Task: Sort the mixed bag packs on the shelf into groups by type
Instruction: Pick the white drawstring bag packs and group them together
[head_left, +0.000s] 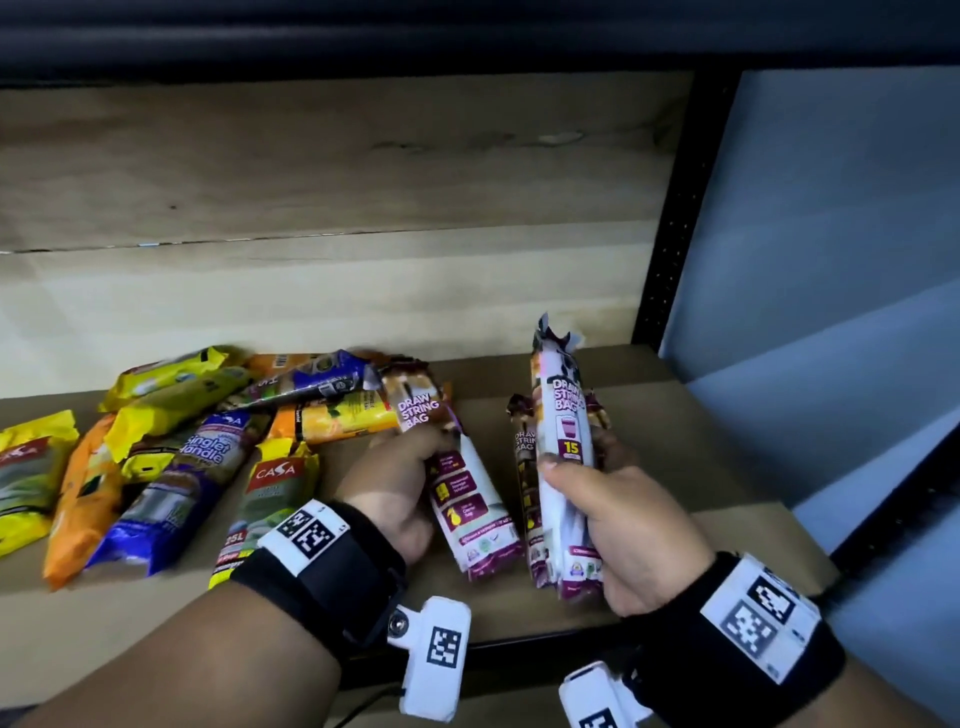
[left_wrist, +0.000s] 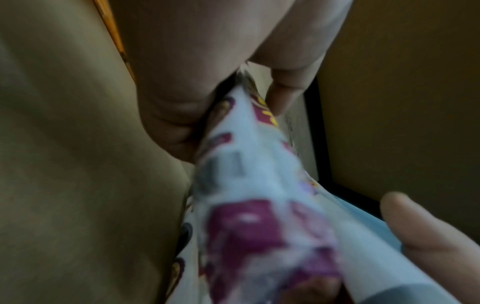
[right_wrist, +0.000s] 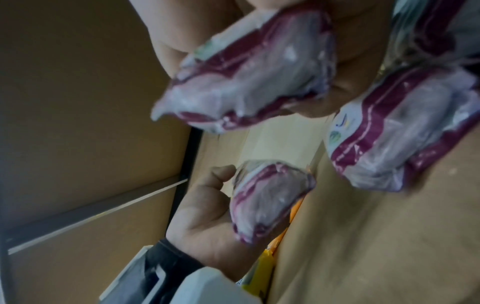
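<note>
Purple drawstring packs (head_left: 563, 452): my right hand (head_left: 639, 535) grips two, left hand (head_left: 395, 488) one | mixed pile (head_left: 171, 447) at nine o'clock unsorted

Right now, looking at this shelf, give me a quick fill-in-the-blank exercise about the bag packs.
1. Each hand grips a pack printed "Draw ____ Bag".
2. The right hand holds its pack nearly ____.
3. The unsorted pile lies to the ____ of the left hand.

Missing words: String; upright; left
</note>
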